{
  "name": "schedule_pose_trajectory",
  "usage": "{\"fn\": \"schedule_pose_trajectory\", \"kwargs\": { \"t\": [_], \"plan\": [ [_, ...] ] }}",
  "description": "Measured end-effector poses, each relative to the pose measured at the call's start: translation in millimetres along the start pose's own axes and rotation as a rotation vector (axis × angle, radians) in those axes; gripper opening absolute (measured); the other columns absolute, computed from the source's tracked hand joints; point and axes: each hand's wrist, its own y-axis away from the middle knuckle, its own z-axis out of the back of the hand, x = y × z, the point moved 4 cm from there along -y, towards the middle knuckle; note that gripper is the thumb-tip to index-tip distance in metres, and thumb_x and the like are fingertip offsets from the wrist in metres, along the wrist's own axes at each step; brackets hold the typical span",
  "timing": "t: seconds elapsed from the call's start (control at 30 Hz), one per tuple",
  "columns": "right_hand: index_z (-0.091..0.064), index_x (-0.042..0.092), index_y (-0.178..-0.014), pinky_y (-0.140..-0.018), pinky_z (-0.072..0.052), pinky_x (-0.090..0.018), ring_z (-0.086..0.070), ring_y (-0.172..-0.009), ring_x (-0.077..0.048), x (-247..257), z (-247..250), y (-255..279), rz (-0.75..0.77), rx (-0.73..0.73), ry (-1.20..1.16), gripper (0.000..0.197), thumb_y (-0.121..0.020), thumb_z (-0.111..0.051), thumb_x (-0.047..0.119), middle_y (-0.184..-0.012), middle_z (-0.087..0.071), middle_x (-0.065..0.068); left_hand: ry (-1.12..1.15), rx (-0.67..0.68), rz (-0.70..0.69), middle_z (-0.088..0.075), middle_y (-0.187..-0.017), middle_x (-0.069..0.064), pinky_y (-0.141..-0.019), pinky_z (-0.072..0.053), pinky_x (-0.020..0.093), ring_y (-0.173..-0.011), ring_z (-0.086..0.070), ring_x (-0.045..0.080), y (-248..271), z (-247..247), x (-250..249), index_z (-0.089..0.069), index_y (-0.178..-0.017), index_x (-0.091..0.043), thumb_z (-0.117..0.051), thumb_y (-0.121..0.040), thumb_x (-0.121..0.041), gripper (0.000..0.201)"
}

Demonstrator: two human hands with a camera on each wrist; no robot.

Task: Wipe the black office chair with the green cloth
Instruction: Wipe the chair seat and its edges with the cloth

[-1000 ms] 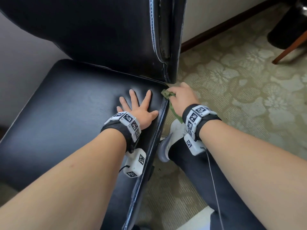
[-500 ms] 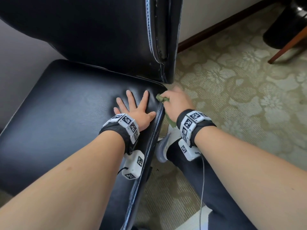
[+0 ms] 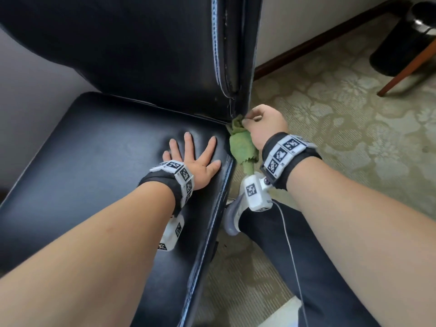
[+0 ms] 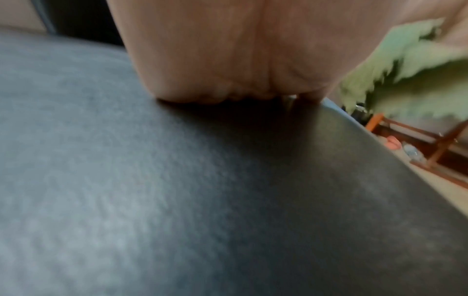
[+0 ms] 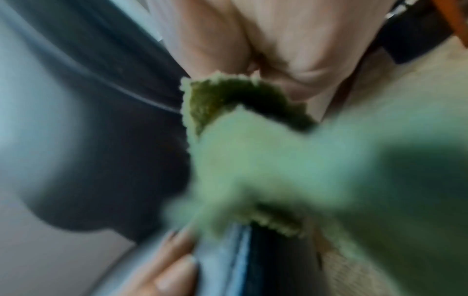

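The black office chair fills the left of the head view, its padded seat (image 3: 94,161) below the upright backrest (image 3: 141,48). My left hand (image 3: 191,156) lies flat on the seat near its right edge, fingers spread. My right hand (image 3: 262,123) grips the bunched green cloth (image 3: 240,142) at the seat's back right corner, where seat and backrest meet. A tail of cloth hangs down over the seat edge. The left wrist view shows my palm (image 4: 228,60) on the seat (image 4: 177,190) and the cloth (image 4: 410,66) at upper right. The cloth (image 5: 278,164) blurs across the right wrist view.
Patterned green carpet (image 3: 354,128) spreads to the right of the chair. My dark-trousered leg (image 3: 295,244) and grey shoe (image 3: 232,218) are beside the seat edge. A black bin (image 3: 405,41) and a wooden furniture leg (image 3: 405,69) stand at upper right, by the skirting board (image 3: 318,43).
My right hand has moved up to the seat's back corner and turned, so more of the green cloth now shows. My left hand stays flat on the seat.
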Motion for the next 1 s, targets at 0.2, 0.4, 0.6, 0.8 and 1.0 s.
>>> {"fn": "schedule_pose_trajectory", "kwargs": {
  "t": [0.2, 0.4, 0.6, 0.8, 1.0],
  "plan": [
    [-0.075, 0.028, -0.118, -0.101, -0.046, -0.028, -0.059, -0.115, -0.017, 0.2, -34.9, 17.8, 0.337, 0.207, 0.358, 0.026, -0.097, -0.061, 0.03, -0.131, -0.059, 0.004, 0.083, -0.013, -0.012, 0.027, -0.171, 0.001, -0.125, 0.013, 0.058, -0.155, 0.025, 0.043, -3.3, -4.8, 1.9, 0.009, -0.155, -0.064, -0.018, -0.107, -0.062, 0.055],
    [-0.079, 0.022, -0.107, -0.095, -0.044, -0.025, -0.059, -0.108, -0.015, -11.3, -40.3, 38.9, 0.384, 0.24, 0.348, 0.019, -0.096, -0.063, 0.021, -0.123, -0.06, 0.004, 0.047, -0.059, 0.003, 0.028, -0.171, 0.003, -0.125, 0.011, 0.059, -0.155, 0.024, 0.043, -3.9, -8.5, -0.2, 0.012, -0.155, -0.063, -0.017, -0.107, -0.063, 0.056],
    [-0.079, 0.024, -0.104, -0.092, -0.038, -0.018, -0.06, -0.107, -0.014, -17.2, -38.8, 39.9, 0.401, 0.249, 0.316, 0.018, -0.096, -0.063, 0.019, -0.117, -0.063, 0.005, 0.052, -0.067, 0.003, 0.029, -0.17, 0.003, -0.125, 0.012, 0.059, -0.155, 0.025, 0.043, -5.2, -11.4, 0.3, 0.012, -0.155, -0.064, -0.019, -0.106, -0.065, 0.058],
    [-0.069, 0.025, -0.112, -0.085, -0.044, -0.027, -0.058, -0.1, -0.019, -8.4, -37.0, 16.7, 0.292, 0.119, 0.234, 0.022, -0.092, -0.066, 0.017, -0.117, -0.064, 0.0, 0.068, -0.061, -0.006, 0.03, -0.17, 0.003, -0.124, 0.013, 0.059, -0.154, 0.027, 0.043, -8.0, -12.4, 1.4, 0.012, -0.155, -0.064, -0.02, -0.105, -0.066, 0.059],
    [-0.072, 0.034, -0.096, -0.086, -0.044, -0.023, -0.06, -0.097, -0.008, -28.3, -39.7, 35.2, 0.216, 0.15, 0.136, 0.013, -0.091, -0.069, 0.022, -0.105, -0.066, 0.015, 0.032, -0.073, 0.005, 0.03, -0.17, 0.004, -0.125, 0.012, 0.059, -0.155, 0.025, 0.044, -9.1, -13.8, 0.7, 0.015, -0.154, -0.063, -0.018, -0.105, -0.067, 0.059]
  ]
}}
